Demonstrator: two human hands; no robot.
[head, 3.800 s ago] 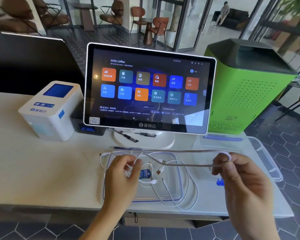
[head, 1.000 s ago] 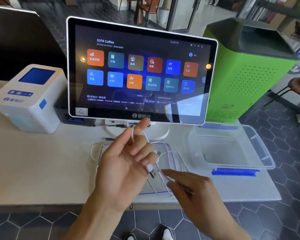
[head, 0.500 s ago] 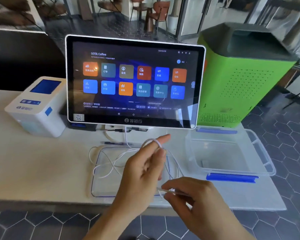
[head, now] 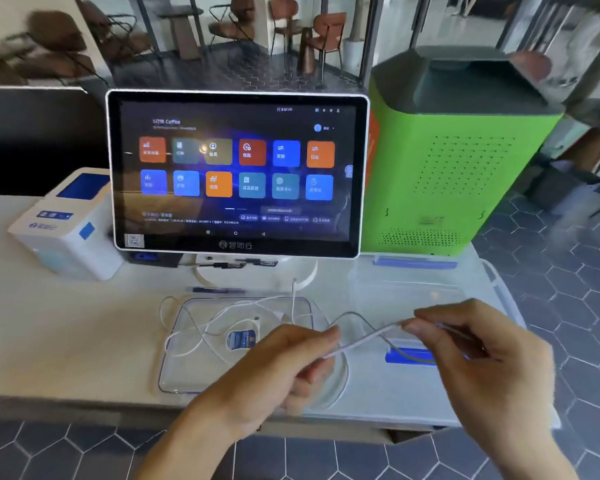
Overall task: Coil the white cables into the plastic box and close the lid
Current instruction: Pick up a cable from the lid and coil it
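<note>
A white cable [head: 364, 339] is stretched between my two hands above the counter's front edge. My left hand [head: 284, 365] pinches one part of it, and my right hand [head: 471, 344] pinches it further right. More white cable loops [head: 201, 327] lie loose on a clear flat lid [head: 174, 368] with a blue label [head: 241, 339] among them. The clear plastic box [head: 368, 289] stands open to the right, its blue latch [head: 409, 356] at the near side, partly behind my right hand.
A touchscreen terminal [head: 238, 171] on a white stand rises just behind the lid. A white receipt printer [head: 66, 223] sits at the left. A green bin [head: 454, 157] stands behind the box. Pens [head: 219, 291] lie by the stand. The counter [head: 66, 341] drops off near my wrists.
My hands have drawn apart: the right hand moved right and up over the box, pulling the cable straight. The small loop held on my left fingers is gone.
</note>
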